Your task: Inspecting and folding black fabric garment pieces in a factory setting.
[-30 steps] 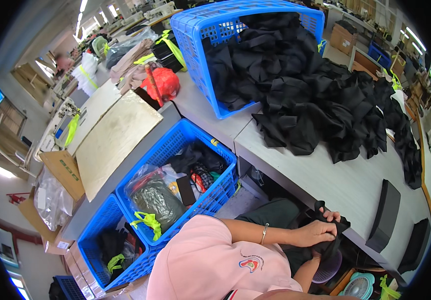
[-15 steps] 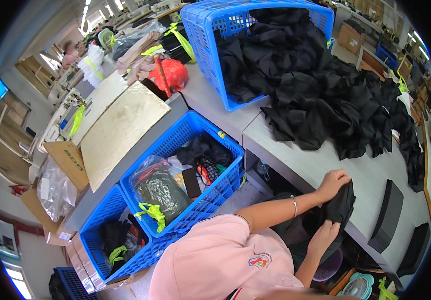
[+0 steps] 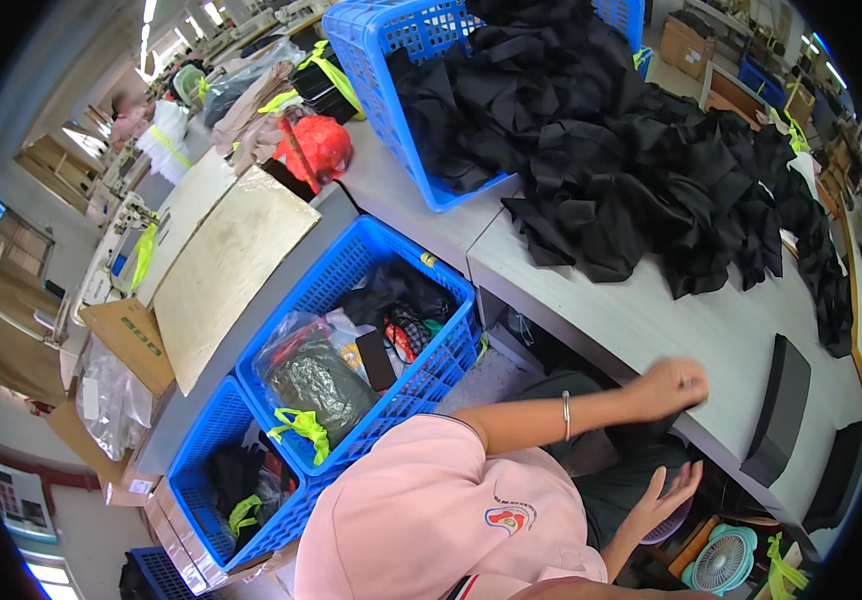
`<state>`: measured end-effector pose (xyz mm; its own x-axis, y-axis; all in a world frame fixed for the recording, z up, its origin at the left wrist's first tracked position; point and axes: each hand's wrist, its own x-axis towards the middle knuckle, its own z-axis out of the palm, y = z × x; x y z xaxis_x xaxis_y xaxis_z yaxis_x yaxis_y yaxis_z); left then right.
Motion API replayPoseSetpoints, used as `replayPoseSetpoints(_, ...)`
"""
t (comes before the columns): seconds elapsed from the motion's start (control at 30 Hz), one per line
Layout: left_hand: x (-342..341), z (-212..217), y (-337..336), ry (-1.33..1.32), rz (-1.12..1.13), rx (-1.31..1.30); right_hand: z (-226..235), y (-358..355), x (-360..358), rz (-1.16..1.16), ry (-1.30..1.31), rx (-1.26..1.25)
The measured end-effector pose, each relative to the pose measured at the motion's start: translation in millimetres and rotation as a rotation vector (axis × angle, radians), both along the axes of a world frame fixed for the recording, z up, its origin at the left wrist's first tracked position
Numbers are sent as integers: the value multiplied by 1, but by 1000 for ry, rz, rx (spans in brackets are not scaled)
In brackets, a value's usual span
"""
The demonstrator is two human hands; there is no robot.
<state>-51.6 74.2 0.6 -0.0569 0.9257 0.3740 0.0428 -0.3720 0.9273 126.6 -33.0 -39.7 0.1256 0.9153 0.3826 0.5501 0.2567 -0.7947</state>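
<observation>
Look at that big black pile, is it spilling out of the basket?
Yes. The black cloth pieces overflow the tipped blue basket and sprawl across the grey table, some draping toward its far edge. The left hand rests at the table's near edge; the right hand hangs open below it.

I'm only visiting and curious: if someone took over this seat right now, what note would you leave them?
Left hand: curled shut at the grey table edge; nothing visible in it.
Right hand: open and empty, below the table over the lap.
Things: black fabric heap spills from the blue basket across the table.
Done: two neat black stacks sit at the right.
Left: the heap looks mostly unsorted.
</observation>
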Motion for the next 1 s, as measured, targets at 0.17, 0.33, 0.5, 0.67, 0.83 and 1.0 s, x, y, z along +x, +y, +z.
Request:
replayPoseSetpoints(0.17,31,17,-48,-66,-324,69,-14,41,24,69,86,-138)
replayPoseSetpoints(0.33,-9,5,-31,-183,30,-36,-7,31,34,212,729,-613)
replayPoseSetpoints(0.5,-30,-17,-25,-831,-313,-483,28,15,-6,391,1277,-611)
replayPoseSetpoints(0.67,-22,-26,-56,-1206,-786,-830,51,56,-18,272,476,-344)
replayPoseSetpoints(0.83,-22,-60,-96,-903,-1173,-692,21,69,-53,547,591,-627)
replayPoseSetpoints(1.0,-17,-130,-86,-1253,-1362,-482,-43,35,-117,708,630,-788)
